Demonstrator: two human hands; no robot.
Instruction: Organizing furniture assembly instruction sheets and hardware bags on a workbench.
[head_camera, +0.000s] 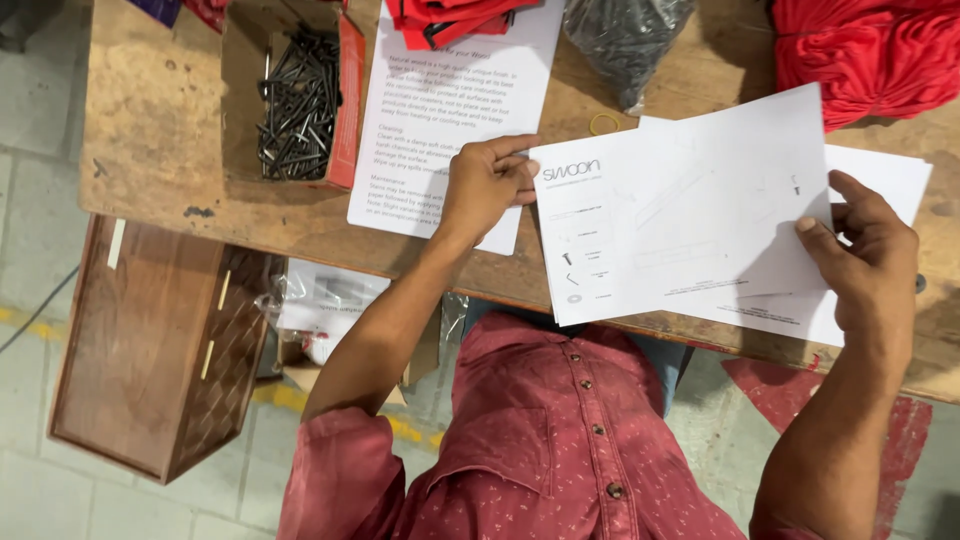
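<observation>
A white instruction sheet (680, 220) with small drawings lies over the near edge of the wooden table (160, 130). My left hand (485, 185) grips its left edge, fingers curled over the paper. My right hand (870, 255) pinches its right side, thumb on top. A second white sheet (885, 175) shows underneath at the right. Another printed sheet (440, 110) lies flat to the left, partly under my left hand.
An open cardboard box of dark screws (300, 100) stands at the back left. Red fabric (870, 50) and a dark plastic bag (625, 40) lie at the back; a yellow rubber band (603, 123) sits near the bag. A wooden cabinet (150, 350) stands on the floor at left.
</observation>
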